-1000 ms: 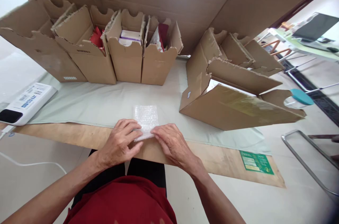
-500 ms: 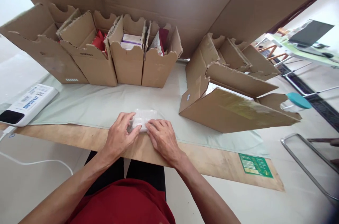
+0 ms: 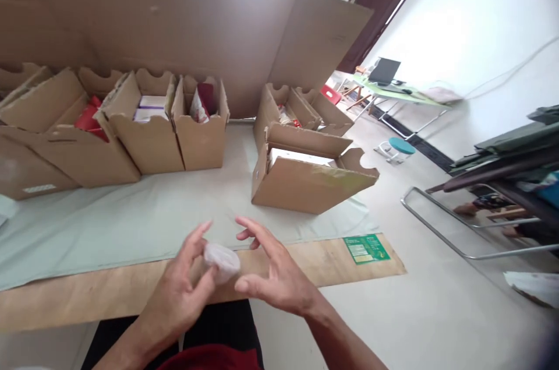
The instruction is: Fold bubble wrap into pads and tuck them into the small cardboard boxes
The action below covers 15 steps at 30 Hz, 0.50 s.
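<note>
Lateral passage: the cloth (image 3: 131,224) on the counter (image 3: 325,262) gives low room between the hands and the row of cardboard boxes (image 3: 146,145). Rearward passage: a gap runs between this row and the right-hand box (image 3: 310,186); the cardboard panel (image 3: 196,20) behind blocks further reach. Box entry: from above, through the open tops; upright walls obstruct sideways entry. Central space: the clear bundle (image 3: 222,262), at the fingers of the left hand (image 3: 177,285), narrows the opening toward the right hand (image 3: 283,277).
</note>
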Tool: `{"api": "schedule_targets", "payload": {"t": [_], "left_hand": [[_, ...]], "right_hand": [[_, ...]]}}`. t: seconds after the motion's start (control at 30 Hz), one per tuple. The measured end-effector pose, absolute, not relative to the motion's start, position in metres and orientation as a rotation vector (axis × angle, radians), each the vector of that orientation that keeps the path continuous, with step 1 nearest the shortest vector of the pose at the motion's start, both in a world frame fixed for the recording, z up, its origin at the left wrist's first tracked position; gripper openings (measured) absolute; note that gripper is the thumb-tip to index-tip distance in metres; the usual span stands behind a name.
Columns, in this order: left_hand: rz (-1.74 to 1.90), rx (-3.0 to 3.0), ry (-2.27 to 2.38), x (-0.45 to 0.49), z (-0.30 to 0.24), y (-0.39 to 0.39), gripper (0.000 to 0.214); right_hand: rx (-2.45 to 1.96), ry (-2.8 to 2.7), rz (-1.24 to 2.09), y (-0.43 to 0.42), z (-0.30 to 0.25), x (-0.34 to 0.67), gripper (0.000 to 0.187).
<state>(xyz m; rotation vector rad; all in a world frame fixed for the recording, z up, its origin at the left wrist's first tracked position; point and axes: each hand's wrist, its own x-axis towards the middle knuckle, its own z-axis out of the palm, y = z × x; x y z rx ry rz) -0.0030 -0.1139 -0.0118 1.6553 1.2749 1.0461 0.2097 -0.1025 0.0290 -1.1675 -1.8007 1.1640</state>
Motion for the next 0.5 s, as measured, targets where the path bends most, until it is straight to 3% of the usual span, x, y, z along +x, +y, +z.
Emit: {"api": "schedule_targets", "payload": {"t": [0.03, 0.07, 0.2, 0.37, 0.5], "left_hand": [[1.024, 1.796, 1.199, 0.005, -0.008, -0.114, 0.068], [1.008, 1.93, 1.107, 0.013, -0.005, -0.114, 0.072], [1.001, 2.207, 0.916, 0.044, 0.004, -0.107, 0.08], [1.078, 2.311, 0.898, 0.066, 0.041, -0.076, 0.076], [1.357, 2.57, 0.94, 0.088, 0.085, -0.026, 0.065]], "right_hand": [[-1.146, -1.836, 1.188, -0.102, 0.036, 0.219, 0.088], [-1.132, -1.88, 1.209, -0.102, 0.043, 0.226, 0.082], [-1.263, -2.065, 1.11, -0.1, 0.06, 0.247, 0.013], [-1.406, -2.005, 0.802, -0.101, 0.099, 0.303, 0.013], [-1.499, -1.586, 0.189, -0.08, 0.15, 0.367, 0.02]]}}
